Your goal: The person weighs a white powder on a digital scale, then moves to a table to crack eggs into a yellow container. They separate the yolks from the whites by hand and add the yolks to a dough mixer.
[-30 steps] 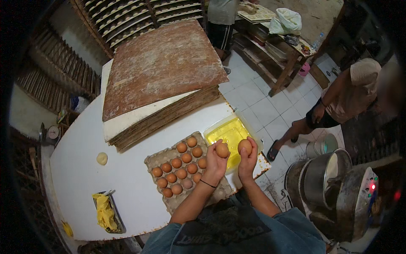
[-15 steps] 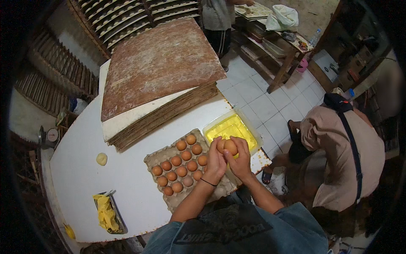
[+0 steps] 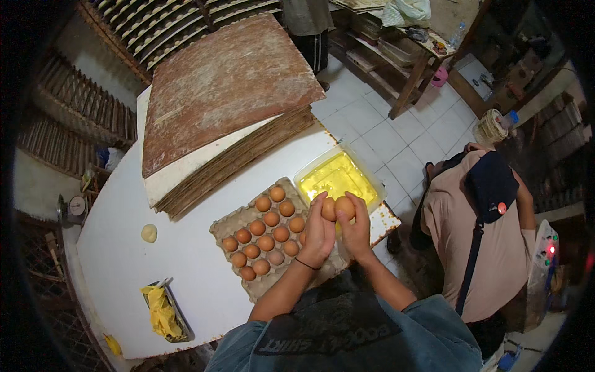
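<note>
Above the near edge of a clear plastic tub with yellow liquid in it, my two hands are close together. My left hand is closed around a brown egg. Against that egg rests a second brown egg, gripped in my right hand. Whether either shell is cracked cannot be made out. Beneath and left of my left wrist lies a grey cardboard egg tray, with rows of brown eggs and some bare cups. My forearms hide its near right part.
A tall stack of boards covers the far side of the white table. A dough ball and a small tray with a yellow wrapper sit at left. Close at right, a person bends down; another stands behind the boards.
My view has shifted slightly. The two eggs stay in my hands, now side by side and more plainly visible. The person at right has turned and bent closer to the table.
</note>
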The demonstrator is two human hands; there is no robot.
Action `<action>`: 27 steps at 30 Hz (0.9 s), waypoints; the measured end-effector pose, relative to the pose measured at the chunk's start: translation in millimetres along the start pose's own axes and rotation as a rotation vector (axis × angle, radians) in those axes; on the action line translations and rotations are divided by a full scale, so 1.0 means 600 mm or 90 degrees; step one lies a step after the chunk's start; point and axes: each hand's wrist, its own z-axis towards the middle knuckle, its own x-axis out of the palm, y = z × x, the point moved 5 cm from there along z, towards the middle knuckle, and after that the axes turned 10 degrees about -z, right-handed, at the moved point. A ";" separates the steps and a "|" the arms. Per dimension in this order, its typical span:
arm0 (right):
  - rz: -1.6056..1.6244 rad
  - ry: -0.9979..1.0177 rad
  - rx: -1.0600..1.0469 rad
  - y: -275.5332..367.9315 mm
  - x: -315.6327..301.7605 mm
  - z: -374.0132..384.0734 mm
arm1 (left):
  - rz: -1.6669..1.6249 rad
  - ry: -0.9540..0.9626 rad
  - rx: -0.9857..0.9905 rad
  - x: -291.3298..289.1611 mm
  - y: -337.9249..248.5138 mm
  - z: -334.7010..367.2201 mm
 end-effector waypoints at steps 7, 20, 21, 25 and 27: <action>0.413 0.099 0.243 -0.012 0.101 -0.004 | -0.066 0.027 0.093 -0.042 -0.147 -0.094; -0.273 0.243 -0.312 0.097 0.343 -0.008 | 0.016 0.065 0.112 -0.115 -0.295 -0.152; -0.208 0.199 -0.267 0.113 0.308 -0.018 | 0.040 0.000 0.116 -0.103 -0.276 -0.150; 0.230 0.146 0.038 0.075 0.192 -0.044 | 0.180 0.005 0.040 -0.082 -0.211 -0.120; 0.226 0.091 0.074 0.070 0.115 -0.055 | 0.230 0.093 0.016 -0.070 -0.172 -0.103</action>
